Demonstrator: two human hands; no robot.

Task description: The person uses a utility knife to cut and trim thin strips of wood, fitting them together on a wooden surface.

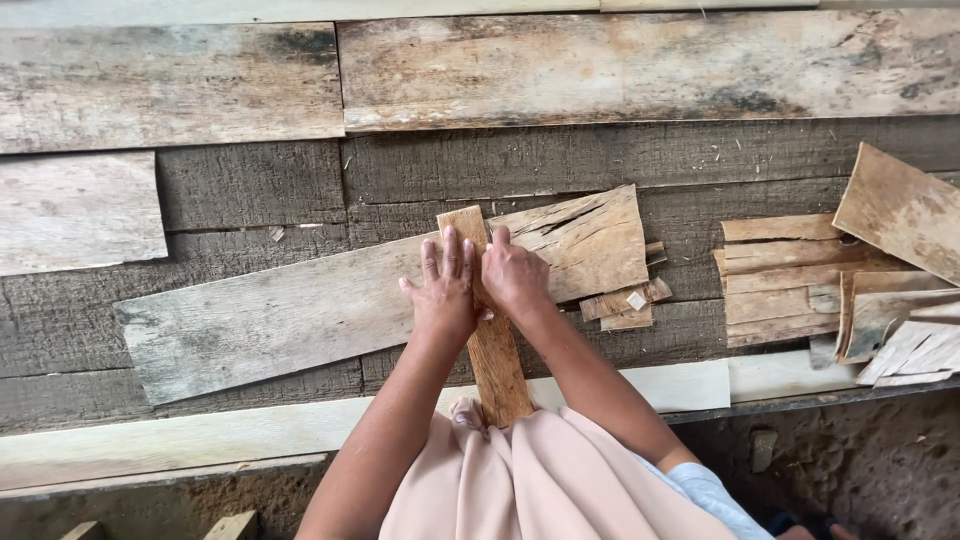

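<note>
The fingers of the left hand (443,288) lay flat and slightly spread, pressing down on a narrow brown strip of wood (492,345); they clamped nothing. The right hand (514,276) rested just beside it, fingers curled together over the strip's far part, though whether they gripped its edge or only pushed on it could not be told. The strip ran from the person's lap, over a pale cloth (530,480), up onto a long grey plank (270,320) and a split, lighter board (590,240) lying on a weathered plank bench (250,180).

The strip looked thin and fibrous, so hard pressure might have cracked it along the grain or driven a splinter into bare skin, and it could have slid off sideways.

The strip's near end was hidden under the cloth. A heap of similar pieces (790,285) to the right was cut off by the frame edge.
</note>
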